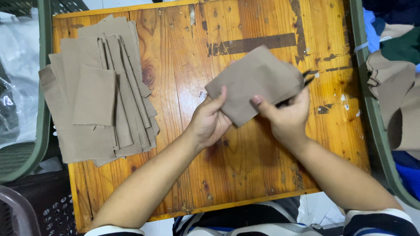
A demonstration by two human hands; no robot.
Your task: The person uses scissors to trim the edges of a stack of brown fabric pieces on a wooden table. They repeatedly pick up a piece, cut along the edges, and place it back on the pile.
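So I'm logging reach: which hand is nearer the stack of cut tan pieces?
Left. The left hand is just right of the stack; the right hand is farther right.

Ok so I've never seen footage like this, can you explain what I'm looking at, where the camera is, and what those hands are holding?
The single picture comes from a camera worn on a person's head, looking down at their own two bare hands; no machine is involved. They work over a worn wooden table. The left hand and the right hand together hold one tan fabric piece above it. The right hand also grips a thin dark tool, possibly small snips; it is too hidden to tell. To the left lies a fanned stack of similar tan pieces. Green bins flank the table, the right one holding more cloth.
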